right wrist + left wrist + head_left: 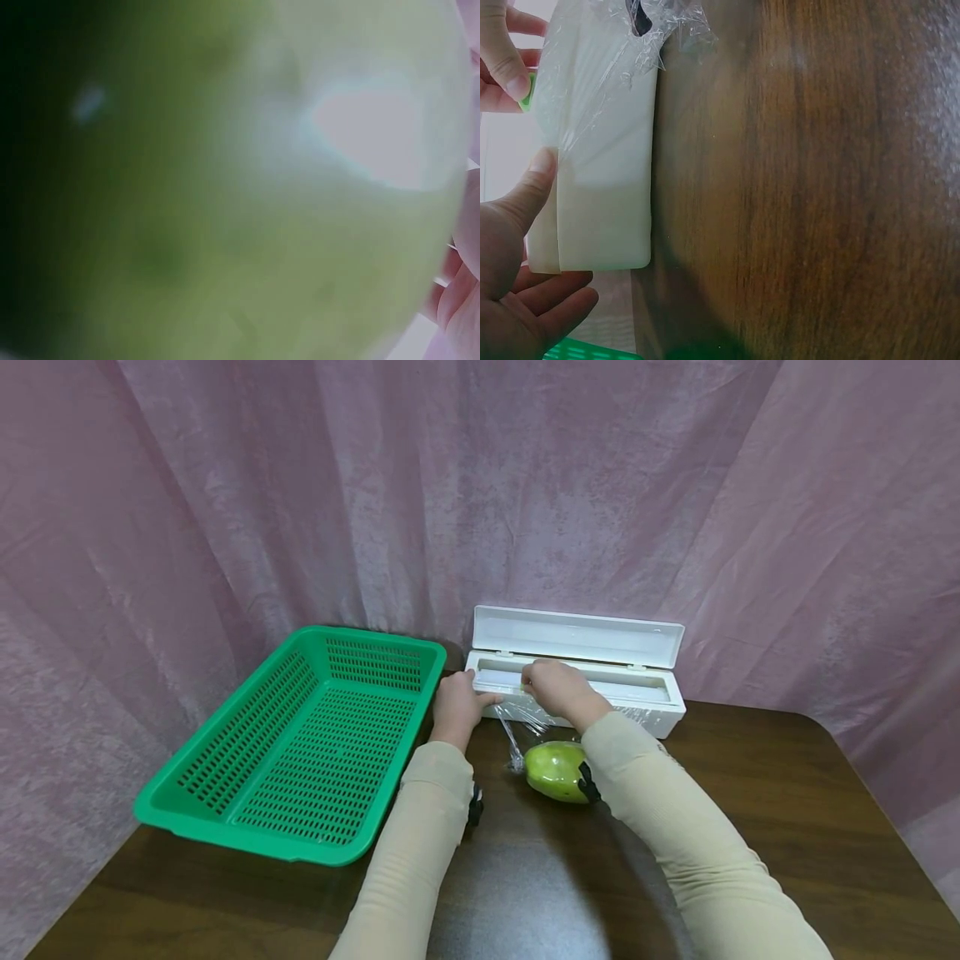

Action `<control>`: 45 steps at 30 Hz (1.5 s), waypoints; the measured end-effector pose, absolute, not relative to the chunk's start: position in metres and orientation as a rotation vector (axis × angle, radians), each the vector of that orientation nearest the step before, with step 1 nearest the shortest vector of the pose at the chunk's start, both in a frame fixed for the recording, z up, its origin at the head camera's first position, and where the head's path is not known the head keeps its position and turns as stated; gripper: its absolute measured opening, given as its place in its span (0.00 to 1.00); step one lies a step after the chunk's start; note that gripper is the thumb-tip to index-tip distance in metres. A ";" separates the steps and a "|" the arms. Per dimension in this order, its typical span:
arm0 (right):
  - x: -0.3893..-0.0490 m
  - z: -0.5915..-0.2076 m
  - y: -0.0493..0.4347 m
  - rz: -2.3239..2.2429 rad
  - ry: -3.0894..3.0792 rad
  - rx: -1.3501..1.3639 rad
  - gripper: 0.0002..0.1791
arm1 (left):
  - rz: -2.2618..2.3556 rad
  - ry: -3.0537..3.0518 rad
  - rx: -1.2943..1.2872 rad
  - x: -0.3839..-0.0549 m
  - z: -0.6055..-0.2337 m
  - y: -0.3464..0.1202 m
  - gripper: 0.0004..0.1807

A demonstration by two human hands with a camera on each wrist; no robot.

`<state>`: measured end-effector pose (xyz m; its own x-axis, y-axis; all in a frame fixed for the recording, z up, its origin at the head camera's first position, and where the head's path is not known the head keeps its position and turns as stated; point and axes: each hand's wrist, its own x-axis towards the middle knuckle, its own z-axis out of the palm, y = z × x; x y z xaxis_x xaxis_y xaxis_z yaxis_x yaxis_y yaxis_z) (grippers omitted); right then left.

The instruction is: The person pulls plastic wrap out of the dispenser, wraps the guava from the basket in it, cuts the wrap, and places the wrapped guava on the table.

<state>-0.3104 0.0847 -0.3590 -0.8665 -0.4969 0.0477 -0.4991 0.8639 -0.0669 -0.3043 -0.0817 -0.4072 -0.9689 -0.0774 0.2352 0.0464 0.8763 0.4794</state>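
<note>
A white cling film dispenser (663,720) stands at the back of the table, its lid (577,635) raised. My left hand (456,702) grips its left end, thumb along the front upper edge and fingers round the end. With my right hand (558,689) I pinch a small green slide cutter (527,94) on that same edge. Clear cling film (592,97) hangs wrinkled over the front. Just before the box lies a green oval fruit (553,768) with shiny film on it, below my right wrist. That fruit fills most of the right wrist view, blurred.
A green plastic basket (288,852) with slotted sides stands to the left, its rim close beside my left forearm. The brown wooden table (750,777) has a rounded back right corner. A pink curtain (420,485) hangs right behind the dispenser.
</note>
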 end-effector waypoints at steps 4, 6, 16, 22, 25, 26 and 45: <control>-0.310 -0.359 0.085 0.115 -3.001 0.806 0.10 | -0.723 -2.796 0.024 -0.304 -0.407 -0.082 0.34; -0.309 -0.358 0.085 0.117 -3.004 0.804 0.10 | -0.732 -2.794 0.025 -0.304 -0.407 -0.082 0.34; -0.309 -0.358 0.086 0.107 -3.009 0.806 0.11 | -0.750 -2.790 0.027 -0.303 -0.406 -0.082 0.35; -0.309 -0.357 0.087 0.110 -3.009 0.802 0.11 | -0.745 -2.796 0.024 -0.303 -0.406 -0.083 0.36; -0.310 -0.357 0.087 0.117 -3.017 0.791 0.11 | -0.748 -2.791 0.022 -0.303 -0.406 -0.083 0.36; -0.310 -0.357 0.087 0.118 -3.018 0.790 0.11 | -0.751 -2.789 0.022 -0.303 -0.406 -0.083 0.36; -0.309 -0.357 0.090 0.131 -3.038 0.775 0.11 | -0.755 -2.803 0.025 -0.302 -0.408 -0.082 0.38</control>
